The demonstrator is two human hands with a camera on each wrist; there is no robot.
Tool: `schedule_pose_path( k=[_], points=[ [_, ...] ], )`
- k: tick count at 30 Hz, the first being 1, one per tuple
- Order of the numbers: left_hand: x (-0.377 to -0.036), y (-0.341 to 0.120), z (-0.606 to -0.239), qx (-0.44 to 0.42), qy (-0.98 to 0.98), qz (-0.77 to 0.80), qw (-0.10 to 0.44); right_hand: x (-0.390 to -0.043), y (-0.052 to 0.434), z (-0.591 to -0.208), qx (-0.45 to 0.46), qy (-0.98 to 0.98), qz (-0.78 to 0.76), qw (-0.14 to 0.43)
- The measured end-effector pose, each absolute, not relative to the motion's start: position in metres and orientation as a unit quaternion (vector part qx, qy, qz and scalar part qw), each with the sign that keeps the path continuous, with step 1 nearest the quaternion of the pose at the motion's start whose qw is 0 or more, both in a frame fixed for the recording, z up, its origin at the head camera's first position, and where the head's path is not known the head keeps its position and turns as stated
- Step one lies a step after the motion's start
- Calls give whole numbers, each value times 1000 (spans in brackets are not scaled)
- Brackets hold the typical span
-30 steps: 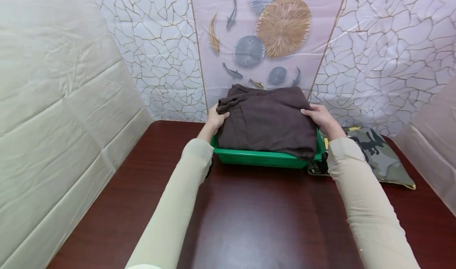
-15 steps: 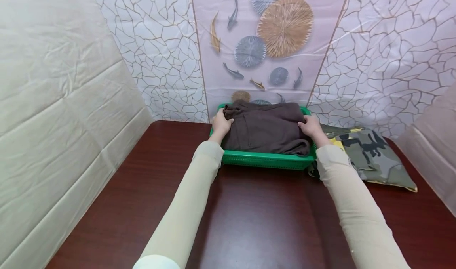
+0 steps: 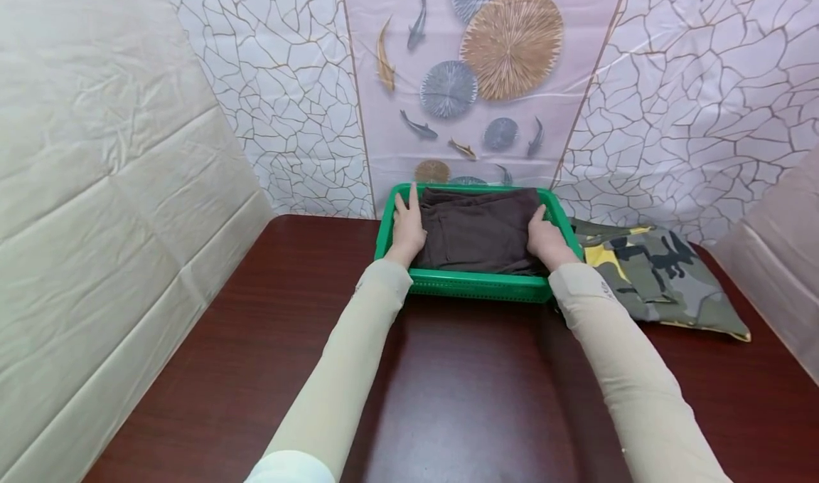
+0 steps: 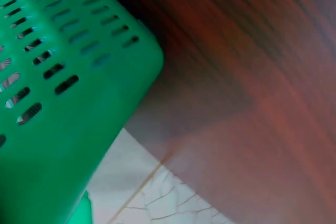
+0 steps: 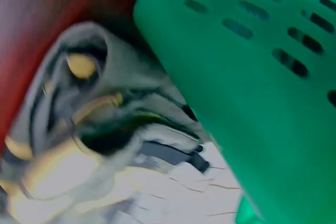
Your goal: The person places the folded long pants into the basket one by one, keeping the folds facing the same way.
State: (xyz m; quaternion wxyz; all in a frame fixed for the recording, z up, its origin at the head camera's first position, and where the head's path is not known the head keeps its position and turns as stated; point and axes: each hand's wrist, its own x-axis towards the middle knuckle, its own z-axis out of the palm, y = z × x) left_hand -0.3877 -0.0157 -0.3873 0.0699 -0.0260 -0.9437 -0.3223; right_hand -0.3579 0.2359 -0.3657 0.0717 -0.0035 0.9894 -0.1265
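A folded dark brown garment [image 3: 476, 230] lies inside a green plastic basket [image 3: 483, 284] at the back of the table. My left hand [image 3: 407, 232] is inside the basket's left end, fingers straight and spread, along the garment's left edge. At the opposite end my right hand [image 3: 549, 242] touches the garment's right edge, one finger pointing up and the others hidden low beside the cloth. Neither wrist view shows a hand; the slotted basket wall [image 4: 110, 98] fills part of the left wrist view, and the basket's other end [image 5: 226, 82] appears in the right one.
A folded camouflage garment [image 3: 672, 277] with yellow patches lies on the table right of the basket, close against it. The dark red wooden table [image 3: 480, 390] extends toward me. A patterned cloth wall [image 3: 307, 113] stands right behind the basket.
The brown garment has come down from above the basket's rim into it. Both hands have let go of its edges and moved inward, and my left fingers have straightened.
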Motion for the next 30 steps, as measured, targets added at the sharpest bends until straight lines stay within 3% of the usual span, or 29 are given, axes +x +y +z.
schedule_pose_path(
  k=[2,4,9,13,22,30],
  points=[
    [-386,-16,-384,-80,-959,-260,77,-357,230,-362,-36,993,-106,29],
    [-383,-16,-381,-138,-967,-209,46,-357,226,-360,-85,993,-77,34],
    [-374,-22,-379,-208,-964,-133,-101,-367,234,-376,-132,973,-80,171],
    [-373,-27,-380,-203,-961,-111,-153,-383,253,-407,-129,961,-122,211],
    [-372,-31,-378,-202,-951,-101,-209,-370,242,-395,-137,954,-94,250],
    [-369,-27,-383,-200,-951,-80,-223,-364,244,-398,-133,952,-79,263]
  ],
)
